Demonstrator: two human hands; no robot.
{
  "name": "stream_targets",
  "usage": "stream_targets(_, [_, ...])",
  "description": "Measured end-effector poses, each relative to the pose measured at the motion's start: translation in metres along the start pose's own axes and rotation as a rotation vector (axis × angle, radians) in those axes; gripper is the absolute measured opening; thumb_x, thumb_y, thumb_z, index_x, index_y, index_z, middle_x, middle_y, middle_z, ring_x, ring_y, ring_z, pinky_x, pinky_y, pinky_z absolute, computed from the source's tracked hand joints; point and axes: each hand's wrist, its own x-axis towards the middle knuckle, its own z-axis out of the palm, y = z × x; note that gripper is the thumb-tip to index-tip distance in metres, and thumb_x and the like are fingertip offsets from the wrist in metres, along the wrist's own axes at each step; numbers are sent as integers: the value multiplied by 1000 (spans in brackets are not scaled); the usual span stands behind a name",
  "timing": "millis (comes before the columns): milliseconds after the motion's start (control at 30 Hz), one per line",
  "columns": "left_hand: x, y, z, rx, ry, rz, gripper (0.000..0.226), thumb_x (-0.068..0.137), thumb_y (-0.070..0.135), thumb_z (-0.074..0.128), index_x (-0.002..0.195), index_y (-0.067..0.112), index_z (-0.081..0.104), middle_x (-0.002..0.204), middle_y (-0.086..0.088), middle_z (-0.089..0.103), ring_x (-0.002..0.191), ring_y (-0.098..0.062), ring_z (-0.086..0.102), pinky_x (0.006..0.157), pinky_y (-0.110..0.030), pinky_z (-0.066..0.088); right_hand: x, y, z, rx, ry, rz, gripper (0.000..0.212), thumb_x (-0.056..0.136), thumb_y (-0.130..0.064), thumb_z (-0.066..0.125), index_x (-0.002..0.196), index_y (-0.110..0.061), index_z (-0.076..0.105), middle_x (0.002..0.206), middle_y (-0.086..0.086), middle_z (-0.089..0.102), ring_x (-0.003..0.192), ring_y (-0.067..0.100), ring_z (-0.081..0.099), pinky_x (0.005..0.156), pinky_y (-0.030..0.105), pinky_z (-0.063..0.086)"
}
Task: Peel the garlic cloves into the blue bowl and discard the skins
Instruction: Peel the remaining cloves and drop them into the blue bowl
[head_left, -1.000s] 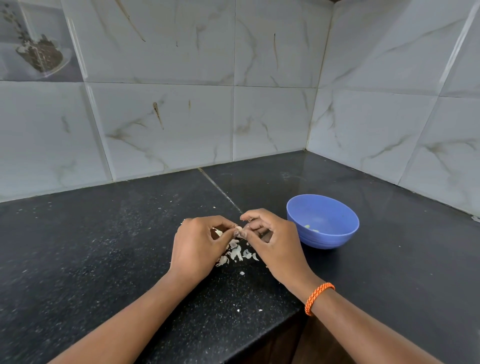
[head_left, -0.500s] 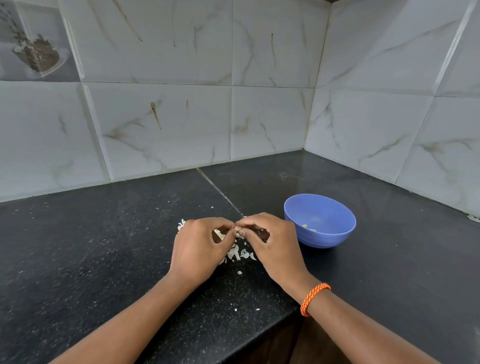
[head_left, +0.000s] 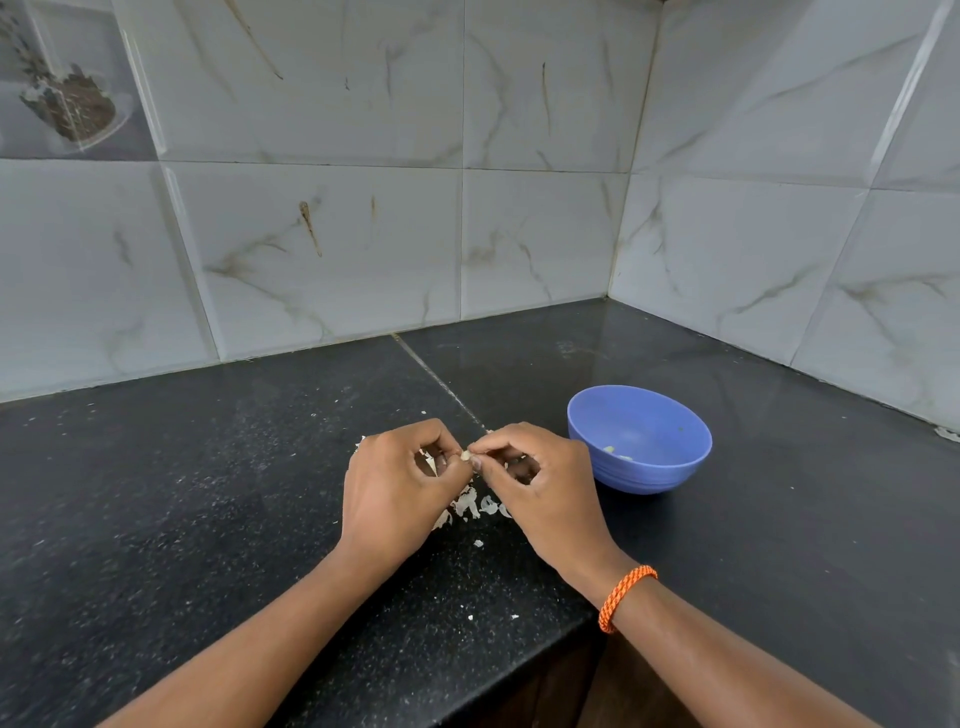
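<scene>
1. the left hand (head_left: 395, 493) has its fingers curled in, and the thumb and forefinger tips are pressed together on the garlic clove (head_left: 465, 455), pinching its left end.
2. the right hand (head_left: 545, 483) is curled too, its thumb and forefinger tips closed on the right end of the same clove, so the two hands meet tip to tip with the clove between them.
3. the clove is held in the air, just to the left of the blue bowl (head_left: 640, 439) and about level with its rim; only a small pale part shows between the fingertips.
4. its long axis seems to lie left to right, from one hand toward the other, but it is too much covered to tell which end is the pointed one.
5. one clove is in the hands; inside the blue bowl there are about two small pale pieces (head_left: 615, 452), too small to count surely.
6. the garlic skins (head_left: 475, 506) lie on the black counter (head_left: 182, 493) to the left of the bowl, under and between the hands, as several white flakes, with a few small crumbs nearer to the person.
7. one orange braided band (head_left: 626, 597) is around the right wrist.
</scene>
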Motion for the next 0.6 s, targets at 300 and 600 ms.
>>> stream_targets(300, [0,1,-3,-197,-69,-34,18,94,19,81,78,26,77,56,4,68,47,-11,58,52,-29,47,4,1,-3,362,-14,204,7,95,-4,78,99,-10,81,92,4,80,86,26,78,75,37,65])
stream_targets(600, [0,4,-2,-225,-114,-41,17,100,20,69,95,32,80,90,8,80,48,-27,66,61,-51,61,3,4,-2,220,56,190,17,96,-9,79,107,-21,83,99,-7,78,88,19,76,72,36,64])
